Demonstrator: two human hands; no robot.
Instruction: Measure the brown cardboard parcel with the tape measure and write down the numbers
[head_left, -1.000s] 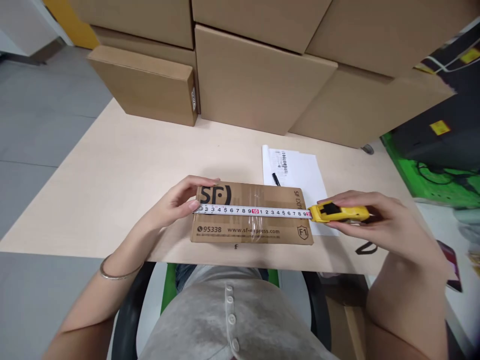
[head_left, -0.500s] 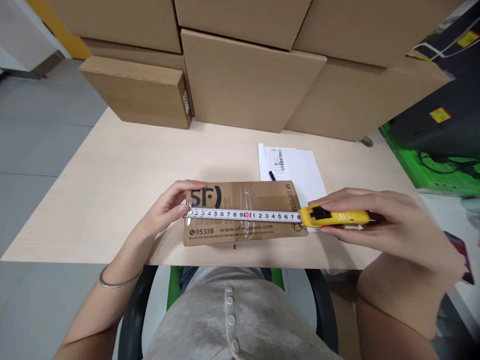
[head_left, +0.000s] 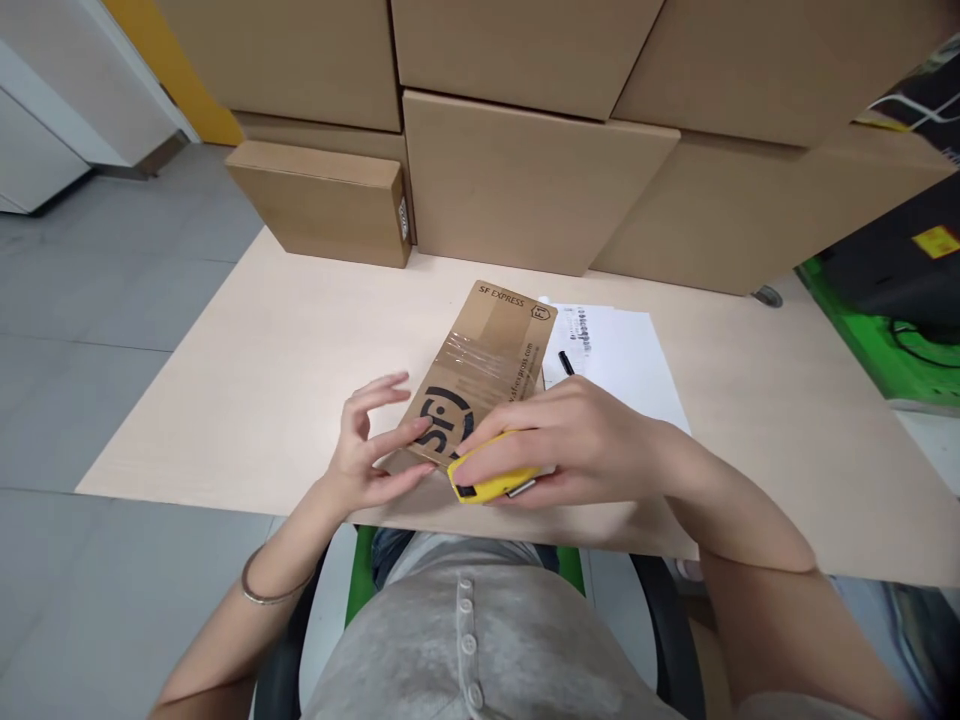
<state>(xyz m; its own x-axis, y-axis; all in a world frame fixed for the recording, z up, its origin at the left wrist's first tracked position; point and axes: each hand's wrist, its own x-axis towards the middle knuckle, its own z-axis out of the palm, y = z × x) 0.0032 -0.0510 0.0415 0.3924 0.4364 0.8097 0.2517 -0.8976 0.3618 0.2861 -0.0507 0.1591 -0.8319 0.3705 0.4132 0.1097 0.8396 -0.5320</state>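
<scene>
Carton (head_left: pixel 491 345) lies just beside the spread left hand (head_left: pixel 360 458); right hand (head_left: pixel 574 440) grips tape measure (head_left: pixel 491 488).

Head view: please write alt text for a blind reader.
The right hand holds a yellow tape measure at the near end of an SF Express carton; the left hand is spread at its corner. Large cardboard boxes stand behind.

Facing me, stacked cartons (head_left: pixel 517 190) rise along the far side of the counter (head_left: pixel 247 380), with a slimmer box (head_left: pixel 322 210) standing before them on my left. Printed paper (head_left: pixel 630 350) lies to my right, a black pen (head_left: pixel 565 362) on it. Beyond the counter I see grey floor tiles (head_left: pixel 150 300) and a yellow panel (head_left: pixel 180 70).
</scene>
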